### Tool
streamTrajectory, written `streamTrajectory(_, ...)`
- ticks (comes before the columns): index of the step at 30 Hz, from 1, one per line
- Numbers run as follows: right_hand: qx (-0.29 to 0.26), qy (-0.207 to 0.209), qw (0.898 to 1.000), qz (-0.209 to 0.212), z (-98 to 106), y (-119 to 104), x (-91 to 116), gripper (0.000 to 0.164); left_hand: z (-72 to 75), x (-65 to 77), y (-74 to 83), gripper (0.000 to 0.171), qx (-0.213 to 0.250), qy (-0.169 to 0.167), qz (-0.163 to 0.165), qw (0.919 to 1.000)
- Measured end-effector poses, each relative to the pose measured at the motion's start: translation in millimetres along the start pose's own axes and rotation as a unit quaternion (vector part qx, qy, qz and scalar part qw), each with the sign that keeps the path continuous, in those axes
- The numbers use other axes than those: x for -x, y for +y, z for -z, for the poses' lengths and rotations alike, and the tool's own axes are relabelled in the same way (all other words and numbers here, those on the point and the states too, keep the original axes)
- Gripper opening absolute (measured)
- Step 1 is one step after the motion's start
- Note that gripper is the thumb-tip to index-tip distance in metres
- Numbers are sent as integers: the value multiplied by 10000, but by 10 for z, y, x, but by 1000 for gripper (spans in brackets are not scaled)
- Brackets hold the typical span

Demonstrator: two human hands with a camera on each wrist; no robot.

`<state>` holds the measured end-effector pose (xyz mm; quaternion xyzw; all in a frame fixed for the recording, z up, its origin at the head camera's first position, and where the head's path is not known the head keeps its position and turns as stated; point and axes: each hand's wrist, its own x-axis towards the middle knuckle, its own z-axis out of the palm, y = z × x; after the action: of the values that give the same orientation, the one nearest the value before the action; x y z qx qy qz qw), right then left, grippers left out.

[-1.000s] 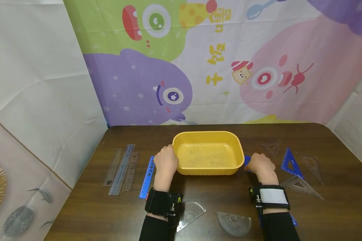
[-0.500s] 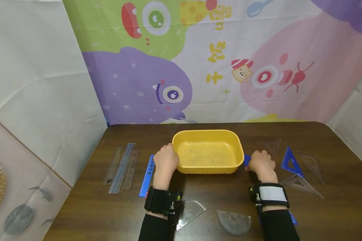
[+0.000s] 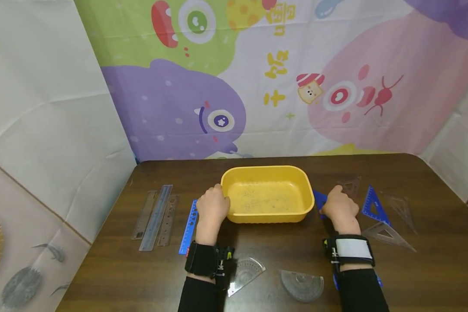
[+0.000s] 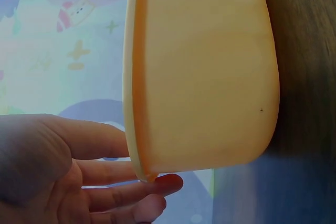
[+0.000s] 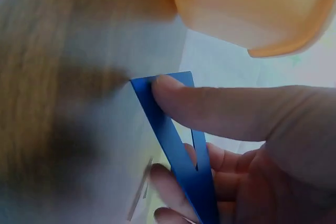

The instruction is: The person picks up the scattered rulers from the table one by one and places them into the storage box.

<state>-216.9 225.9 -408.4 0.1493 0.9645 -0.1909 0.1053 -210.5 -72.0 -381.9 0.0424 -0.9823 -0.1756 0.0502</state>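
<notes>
A yellow plastic basin (image 3: 273,218) stands at the middle of the table (image 3: 257,242). My left hand (image 3: 212,205) grips its left rim, and the left wrist view shows fingers hooked at the rim's corner. My right hand (image 3: 340,208), just right of the basin, pinches a blue set square (image 5: 170,142) between thumb and fingers. In the head view the hand covers part of this blue set square (image 3: 320,200). A blue ruler (image 3: 189,227) lies beside my left hand, partly hidden by it.
Several clear rulers (image 3: 156,219) lie at the left. Right of my right hand are another blue set square (image 3: 374,210) and clear set squares (image 3: 388,236). Two clear protractors (image 3: 302,287) lie in front. Something blue (image 3: 379,281) shows under my right forearm. A cartoon cloth (image 3: 273,130) hangs behind.
My right hand has turned slightly, and more of the blue set square it holds shows beside the basin. My left hand stays at the rim. The head view has shifted a little.
</notes>
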Motion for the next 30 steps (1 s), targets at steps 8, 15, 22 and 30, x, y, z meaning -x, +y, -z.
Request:
streamTrajectory(8,78,939,9953,208,114,-2,75,45,9,-7,1,28,-14,-57,-34,10000)
streamTrajectory(15,-41,2187,9754,290,193,-57,144,30,24,-7,-19,23,100,-220,60,9997)
streamTrajectory(22,-511,2771,9591,265,248,-95,154,32,27,-10,-26,23,163,-308,118,9993)
streamTrajectory(30,-1349,2953,9437,641,247,-184,210,35,9,-19,-35,22,157,-365,106,9992)
